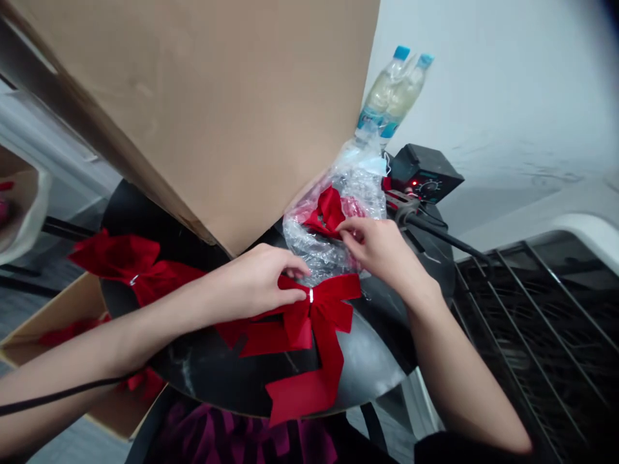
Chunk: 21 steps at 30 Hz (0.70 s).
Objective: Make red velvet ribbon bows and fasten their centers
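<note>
My left hand [264, 281] has its thumb and fingers around the left loop of a red ribbon bow [333, 309], close to its shiny centre tie. The bow's tails hang down over the front of the round dark tabletop [222, 374]. My right hand [374, 245] is pinched at the edge of a small red fabric piece [331, 209], which lies on a clear plastic bag [309, 248]. The fingertips hide exactly what is between them. Another red bow [130, 261] lies at the table's left, partly behind my left forearm.
A large cardboard box [232, 109] stands at the back of the table. Two bottles with blue caps [391, 93], a black device with a dial and red light [425, 174] and its cable are behind the bag. A wire rack [532, 322] is right; an open carton [91, 303] sits lower left.
</note>
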Tool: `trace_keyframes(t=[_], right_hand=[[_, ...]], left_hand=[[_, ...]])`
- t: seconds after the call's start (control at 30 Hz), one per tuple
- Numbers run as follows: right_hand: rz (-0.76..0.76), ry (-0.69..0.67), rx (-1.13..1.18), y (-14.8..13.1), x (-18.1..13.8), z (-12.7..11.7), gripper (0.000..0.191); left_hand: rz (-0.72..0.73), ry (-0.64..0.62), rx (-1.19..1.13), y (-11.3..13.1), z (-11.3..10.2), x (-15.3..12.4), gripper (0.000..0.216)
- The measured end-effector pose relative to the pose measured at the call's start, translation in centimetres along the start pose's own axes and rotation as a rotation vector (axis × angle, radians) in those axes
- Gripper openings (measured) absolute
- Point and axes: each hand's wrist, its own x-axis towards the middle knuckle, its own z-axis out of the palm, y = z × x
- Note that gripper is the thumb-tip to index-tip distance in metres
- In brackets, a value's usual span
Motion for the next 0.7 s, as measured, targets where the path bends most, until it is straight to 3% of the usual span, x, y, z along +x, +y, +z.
trace_keyframes(t=[0.07,0.13,0.23,0.3,0.4,0.47,0.53,0.57,0.67,0.7], right_hand=[[0.056,0.134,0.081,0.0,-0.4,-0.4,0.016],[0.111,0.225,0.262,0.0,-0.7,-0.6,0.013],[0.147,0.206,0.541,-0.3,-0.7,-0.6,0.015],[0.144,0.171,0.597,-0.5,-0.7,-0.5,0.014],[0.159,0.165,0.613,-0.7,-0.7,-0.4,0.010],[0.202,0.173,0.709,-0.6,-0.6,-0.4,0.012],[0.261,0.201,0.846,-0.4,-0.4,-0.4,0.017],[0.288,0.216,0.901,-0.3,-0.3,-0.4,0.020],[0.327,0.219,0.981,-0.1,0.1,0.0,0.028],[0.328,0.201,0.984,0.0,0.1,0.1,0.029]], left_hand=[[0.021,0.180,-0.054,0.0,0.4,0.6,0.034],[-0.017,0.260,-0.251,0.0,0.7,1.3,0.042],[-0.099,0.233,-0.504,-0.2,1.0,2.6,0.069],[-0.145,0.203,-0.633,-0.5,1.2,3.5,0.079],[-0.212,0.257,-0.751,-1.0,1.8,4.6,0.042],[-0.212,0.316,-0.700,-1.3,2.1,5.0,0.017],[-0.188,0.356,-0.622,-1.7,2.4,5.1,0.012],[-0.176,0.355,-0.607,-1.8,2.6,5.2,0.015],[-0.138,0.249,-0.715,-1.9,3.1,5.2,0.061],[-0.134,0.223,-0.762,-1.9,3.3,5.3,0.066]])
